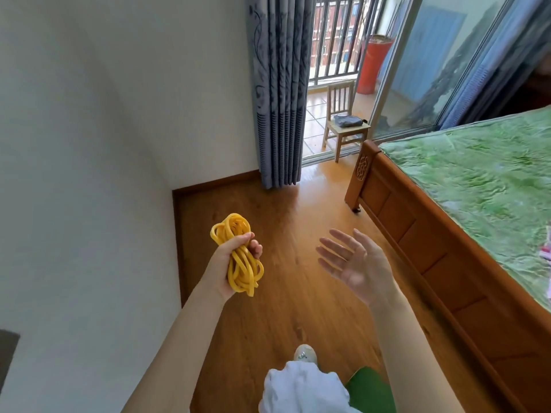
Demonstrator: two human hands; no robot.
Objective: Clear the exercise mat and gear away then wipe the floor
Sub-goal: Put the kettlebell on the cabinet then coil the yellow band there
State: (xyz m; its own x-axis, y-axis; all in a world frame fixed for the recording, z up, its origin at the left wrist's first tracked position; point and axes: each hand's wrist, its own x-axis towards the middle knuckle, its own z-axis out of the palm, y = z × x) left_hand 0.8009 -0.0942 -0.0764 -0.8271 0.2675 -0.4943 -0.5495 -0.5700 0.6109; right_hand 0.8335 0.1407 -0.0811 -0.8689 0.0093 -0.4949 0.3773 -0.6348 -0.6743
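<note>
The yellow cord, coiled into a tight bundle, sits in the left hand at roughly nine o'clock of the frame's centre, above the wooden floor. Fingers and thumb are curled round the bundle's middle, loops protruding above and below; the coiling appears intended to keep it compact for carrying and storage. The left forearm is extended forward, wrist turned so the palm faces inward. The right hand, at three o'clock of the cord and well apart from it, is held up with fingers spread, gripping nothing. The bed stands further right. No exercise mat is visible.
</note>
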